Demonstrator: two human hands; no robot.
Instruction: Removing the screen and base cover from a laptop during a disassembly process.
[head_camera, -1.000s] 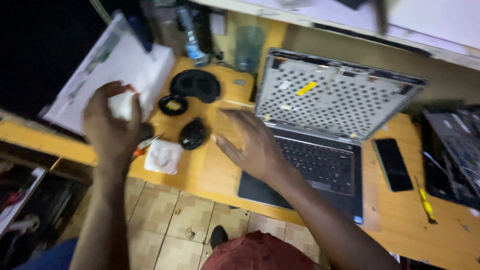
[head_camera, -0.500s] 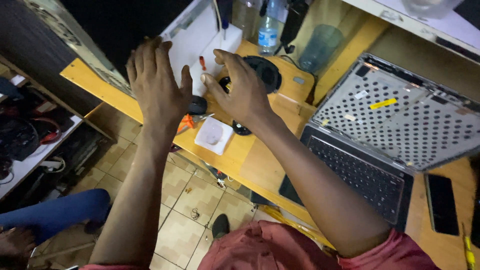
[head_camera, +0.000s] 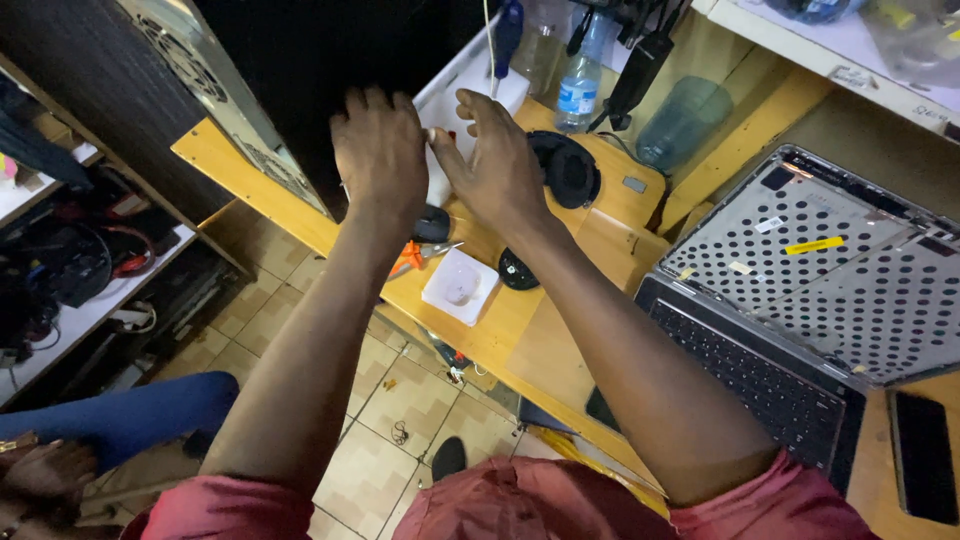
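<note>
Step in hand: your two hands meet above the far left corner of the wooden desk (head_camera: 520, 330), and between them you pinch a small white piece (head_camera: 432, 134); this looks like fine fingertip work on that piece, though what it is cannot be told.
Left hand (head_camera: 380, 150): seen from the back, fingers curled together, tips closed on the white piece.
Right hand (head_camera: 497, 165): fingers bent and slightly spread, thumb and forefinger brought in against the same white piece.
Where the piece is: in the air between your fingertips, over the white tray (head_camera: 470, 90) at the desk's back edge.
Next move: judged from this, a steady two-handed hold; the piece is tiny and could slip onto the tiled floor (head_camera: 400, 400) below the desk edge.
Under your hands: a small black round part (head_camera: 432, 223), orange-handled pliers (head_camera: 408, 258), a flat white square dish (head_camera: 460, 287) and a black disc (head_camera: 518, 270).
Round black cover (head_camera: 565, 168): matte, dish-shaped, lying just beyond your right hand.
Laptop (head_camera: 800, 300): open at your right, dark keyboard, grey metal panel full of round holes with a yellow strip on it.
Plastic bottle (head_camera: 580, 85): clear, upright at the back, beside a blue-handled screwdriver (head_camera: 507, 35).
Phone (head_camera: 922, 455): black, glossy, flat at the far right.
</note>
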